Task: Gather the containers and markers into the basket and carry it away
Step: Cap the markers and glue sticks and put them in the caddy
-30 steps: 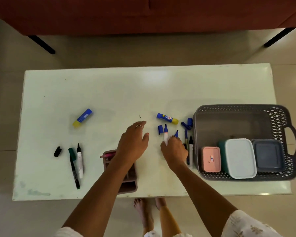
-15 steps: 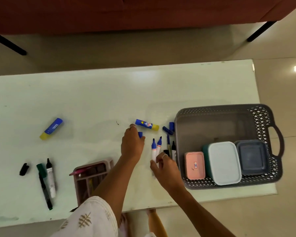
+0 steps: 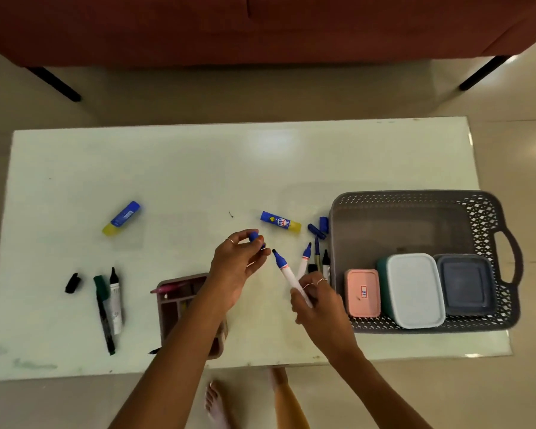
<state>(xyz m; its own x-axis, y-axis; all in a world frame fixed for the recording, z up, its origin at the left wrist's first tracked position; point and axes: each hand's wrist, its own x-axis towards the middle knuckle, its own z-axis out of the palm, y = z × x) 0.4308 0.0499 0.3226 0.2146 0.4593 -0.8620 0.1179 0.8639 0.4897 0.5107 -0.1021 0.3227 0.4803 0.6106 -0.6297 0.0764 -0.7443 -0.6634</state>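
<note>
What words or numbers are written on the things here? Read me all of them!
"81": my best reading of the small white sticker on the pink container.
Glue stick in the middle: blue and yellow label, print too blurred to read.
Left glue stick: label too small.
White marker on the left: print unreadable.

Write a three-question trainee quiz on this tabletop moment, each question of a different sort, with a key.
1. True or false: the right hand holds an uncapped blue marker.
2. Multiple choice: how many lidded containers sit in the grey basket? A) one B) three C) five
3. Fill in: the left hand pinches a small blue ____.

Key:
1. True.
2. B: the pink container, the white-lidded container and the dark grey container.
3. Cap.
</note>
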